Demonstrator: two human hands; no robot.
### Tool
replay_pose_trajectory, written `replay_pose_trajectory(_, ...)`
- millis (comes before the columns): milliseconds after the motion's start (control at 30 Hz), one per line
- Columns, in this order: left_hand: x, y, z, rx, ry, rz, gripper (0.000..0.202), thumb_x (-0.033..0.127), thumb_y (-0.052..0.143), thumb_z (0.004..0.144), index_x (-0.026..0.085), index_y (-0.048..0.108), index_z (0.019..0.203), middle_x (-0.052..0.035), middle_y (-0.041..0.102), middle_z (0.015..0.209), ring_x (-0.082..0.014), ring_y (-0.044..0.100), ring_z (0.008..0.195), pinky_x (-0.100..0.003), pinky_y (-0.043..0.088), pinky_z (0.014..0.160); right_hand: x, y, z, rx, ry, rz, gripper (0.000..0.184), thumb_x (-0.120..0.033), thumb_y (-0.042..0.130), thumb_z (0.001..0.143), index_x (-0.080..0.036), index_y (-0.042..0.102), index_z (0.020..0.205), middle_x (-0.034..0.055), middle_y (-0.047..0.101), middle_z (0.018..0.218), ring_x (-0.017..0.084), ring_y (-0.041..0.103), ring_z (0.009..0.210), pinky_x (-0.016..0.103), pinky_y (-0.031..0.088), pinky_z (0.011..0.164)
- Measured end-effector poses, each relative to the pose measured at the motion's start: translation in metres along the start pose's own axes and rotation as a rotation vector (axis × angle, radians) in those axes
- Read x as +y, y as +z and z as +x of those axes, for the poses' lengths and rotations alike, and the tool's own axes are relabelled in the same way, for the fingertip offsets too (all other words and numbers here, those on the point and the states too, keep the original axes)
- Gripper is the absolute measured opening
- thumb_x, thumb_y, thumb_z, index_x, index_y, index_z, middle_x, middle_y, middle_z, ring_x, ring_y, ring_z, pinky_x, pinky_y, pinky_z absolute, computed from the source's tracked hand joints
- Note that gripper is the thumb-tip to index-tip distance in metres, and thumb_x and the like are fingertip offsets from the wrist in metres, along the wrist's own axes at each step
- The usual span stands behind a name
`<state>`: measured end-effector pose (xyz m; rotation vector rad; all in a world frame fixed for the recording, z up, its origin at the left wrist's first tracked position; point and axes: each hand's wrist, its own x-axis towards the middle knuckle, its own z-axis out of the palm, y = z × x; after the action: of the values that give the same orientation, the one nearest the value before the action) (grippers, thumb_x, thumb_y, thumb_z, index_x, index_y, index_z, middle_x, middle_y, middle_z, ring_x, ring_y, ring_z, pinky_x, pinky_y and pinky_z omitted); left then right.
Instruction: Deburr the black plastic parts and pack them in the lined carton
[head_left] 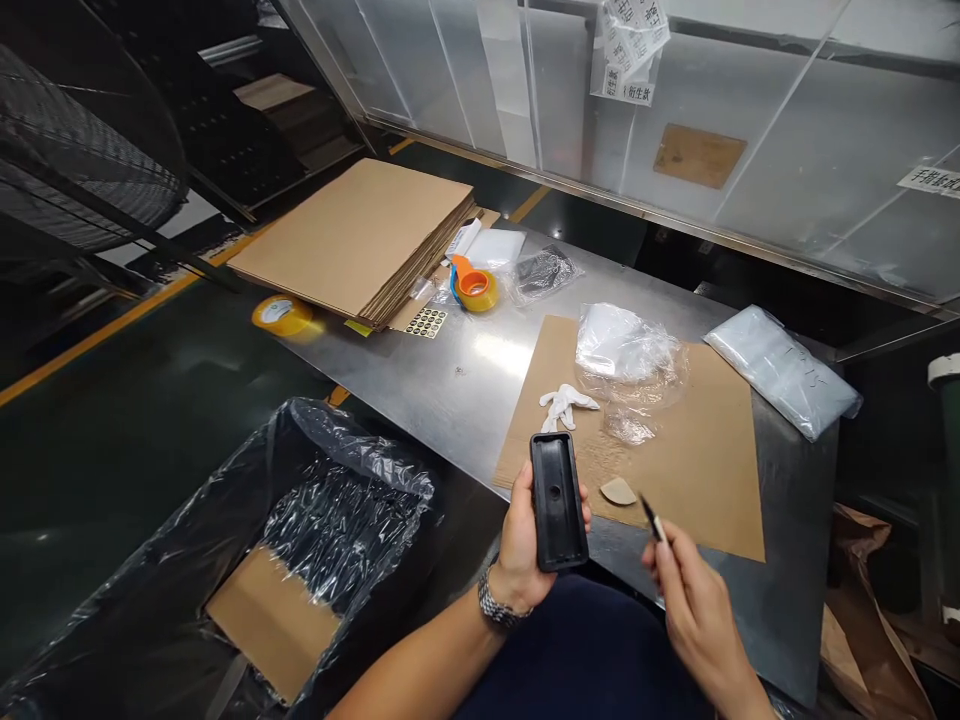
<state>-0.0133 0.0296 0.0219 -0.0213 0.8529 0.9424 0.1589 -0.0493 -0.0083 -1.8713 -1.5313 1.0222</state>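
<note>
My left hand [520, 545], with a metal watch on the wrist, is wrapped round a black oblong tray-like part [559, 505]. Its hollow side faces me, and a small round mark shows in its floor. In my right hand [691, 590] is a slim pen-like tool [654, 522] with a dark pointed tip, pinched between thumb and fingers; its exact kind is unclear. The tip is apart from the black part, off to its right. On the brown cardboard sheet [720, 480] beyond lie a small tan wedge-shaped piece [619, 491] and a crumpled white glove [568, 404].
Clear plastic bags [626, 345] lie on the cardboard, and a wrapped pack [784, 370] sits at the table's right. A cardboard stack [367, 235], an orange tape dispenser [474, 285] and a tape roll [281, 316] are farther left. A black-lined bin [360, 450] stands at lower left.
</note>
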Motion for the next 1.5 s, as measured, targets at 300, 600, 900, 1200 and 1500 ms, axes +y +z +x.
replay_pose_trajectory(300,-0.005,0.0,0.0,0.081,0.206,-0.006,0.048,0.053,0.035,0.082,0.014,0.061,0.078,-0.003,0.062,0.068,-0.0123,0.056,0.053,-0.024,0.045,0.052,-0.069,-0.005,-0.017,-0.606,-0.001,0.094,0.033,-0.038,0.022,0.095,-0.021,0.041,0.072,-0.0059,0.047,0.051,0.009,0.046,0.048,0.02,0.034,0.054)
replay_pose_trajectory(600,-0.002,-0.003,-0.002,0.074,0.236,-0.047,0.05,0.054,0.035,0.081,0.013,0.063,0.076,-0.0033,0.062,0.068,-0.0123,0.056,0.053,-0.024,0.045,0.053,-0.074,0.001,-0.015,-0.67,0.125,0.16,0.039,-0.047,0.026,0.092,-0.02,0.049,0.077,-0.0075,0.04,0.043,0.007,0.038,0.04,0.019,0.03,0.045)
replay_pose_trajectory(900,-0.001,-0.007,-0.001,0.05,0.264,-0.069,0.05,0.053,0.036,0.081,0.013,0.065,0.084,-0.0037,0.063,0.07,-0.0128,0.056,0.055,-0.025,0.045,0.054,-0.082,0.002,-0.013,-0.687,0.184,0.134,0.043,-0.051,0.025,0.09,-0.02,0.049,0.076,-0.0075,0.038,0.042,0.007,0.037,0.04,0.019,0.029,0.045)
replay_pose_trajectory(1200,-0.004,-0.007,0.0,0.063,0.335,-0.029,0.049,0.054,0.036,0.081,0.013,0.063,0.073,-0.0032,0.062,0.069,-0.0128,0.056,0.055,-0.025,0.045,0.054,-0.08,0.005,-0.014,-0.616,0.148,0.1,0.041,-0.048,0.027,0.091,-0.02,0.052,0.074,-0.0068,0.039,0.042,0.008,0.039,0.041,0.019,0.03,0.045)
replay_pose_trajectory(1500,-0.006,-0.007,0.003,0.07,0.365,-0.017,0.048,0.055,0.04,0.078,0.013,0.064,0.072,-0.0036,0.062,0.068,-0.0125,0.056,0.056,-0.025,0.044,0.055,-0.081,0.002,-0.009,-0.616,0.085,0.065,0.035,-0.044,0.031,0.091,-0.021,0.054,0.075,-0.0061,0.044,0.044,0.009,0.042,0.04,0.018,0.032,0.044)
